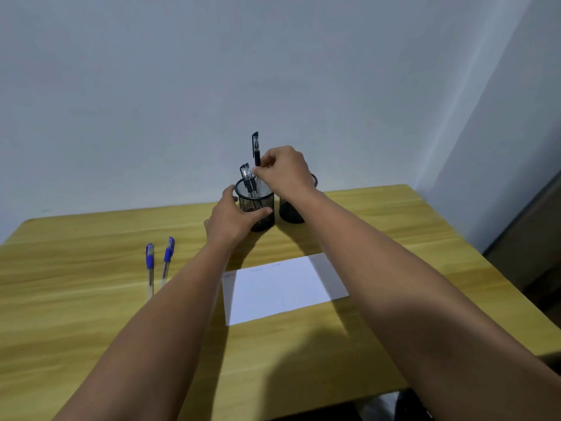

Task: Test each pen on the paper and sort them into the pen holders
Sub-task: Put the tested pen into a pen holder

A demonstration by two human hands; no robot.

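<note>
Two black mesh pen holders stand at the table's far middle. My left hand [233,220] wraps around the left holder [258,202], which has two black pens [247,177] in it. My right hand [283,170] pinches a black capped pen [256,147] upright, its lower end over the left holder's mouth. The right holder [290,212] is mostly hidden behind my right wrist. Two blue-capped pens [150,265] [168,258] lie side by side on the table to the left. A white paper [285,287] with faint scribbles along its far edge lies between my forearms.
The yellow wooden table [76,299] meets a plain grey wall at the back. Its right edge drops off beside a dark strip of floor [534,259]. Something dark shows below the near edge.
</note>
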